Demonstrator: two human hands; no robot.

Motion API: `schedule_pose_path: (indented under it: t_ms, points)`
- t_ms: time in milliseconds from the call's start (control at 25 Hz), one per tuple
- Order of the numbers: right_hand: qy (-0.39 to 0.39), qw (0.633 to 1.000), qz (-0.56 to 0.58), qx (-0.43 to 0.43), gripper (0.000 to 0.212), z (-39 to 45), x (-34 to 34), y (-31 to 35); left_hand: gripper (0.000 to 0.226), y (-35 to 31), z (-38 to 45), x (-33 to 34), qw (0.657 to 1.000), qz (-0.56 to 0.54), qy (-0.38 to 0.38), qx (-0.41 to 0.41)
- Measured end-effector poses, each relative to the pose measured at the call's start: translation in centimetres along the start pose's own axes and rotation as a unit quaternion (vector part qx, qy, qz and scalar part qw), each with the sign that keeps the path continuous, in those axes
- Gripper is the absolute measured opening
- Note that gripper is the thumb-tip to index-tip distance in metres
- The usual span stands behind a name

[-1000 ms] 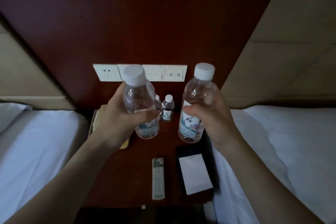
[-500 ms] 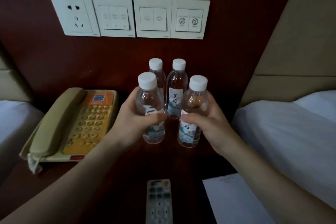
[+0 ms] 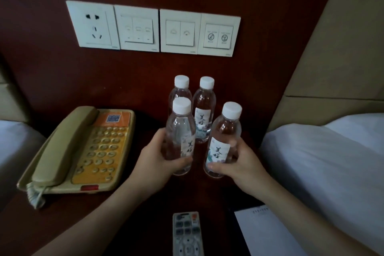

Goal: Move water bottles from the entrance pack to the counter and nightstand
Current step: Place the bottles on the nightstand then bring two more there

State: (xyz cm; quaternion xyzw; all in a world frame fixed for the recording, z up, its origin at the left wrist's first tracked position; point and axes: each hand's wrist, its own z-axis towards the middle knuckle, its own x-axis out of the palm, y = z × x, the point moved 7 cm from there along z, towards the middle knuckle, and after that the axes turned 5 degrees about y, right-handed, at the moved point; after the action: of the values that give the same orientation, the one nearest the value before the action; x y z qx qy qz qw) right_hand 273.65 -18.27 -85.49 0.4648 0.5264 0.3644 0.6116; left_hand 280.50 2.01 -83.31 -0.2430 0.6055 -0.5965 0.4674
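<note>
Both grips are clenched, my left hand [image 3: 154, 164] round one water bottle [image 3: 180, 137], my right hand [image 3: 239, 165] round another [image 3: 223, 141]. I've lowered them since a second ago; they now look seated on the nightstand [image 3: 133, 203] before two earlier bottles [image 3: 203, 108], so releasing comes next.

Three bottle labels carry the brush characters 美好: the bottle in the left hand [image 3: 180, 137], the bottle in the right hand [image 3: 220, 147] and the rear right bottle [image 3: 204, 114]. The telephone [image 3: 87, 149] bears a QR code on its orange panel — unreadable. The notepad [image 3: 268, 235] header and the switch plate [image 3: 218, 36] captions are too small to read.
</note>
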Motion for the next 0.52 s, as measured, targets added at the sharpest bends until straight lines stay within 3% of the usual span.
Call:
schedule_pose_path:
  t_ms: [320,520]
  points:
    - [-0.043,0.998,-0.047,0.007,0.061,3.3,-4.4,-0.2,0.054,-0.4,2.8,-4.2,0.979,0.194,-0.054,-0.037]
    - [-0.028,0.999,-0.035,-0.002,0.061,5.3,-5.2,-1.0,0.058,0.3,5.3,-6.4,0.979,0.185,-0.047,-0.072]
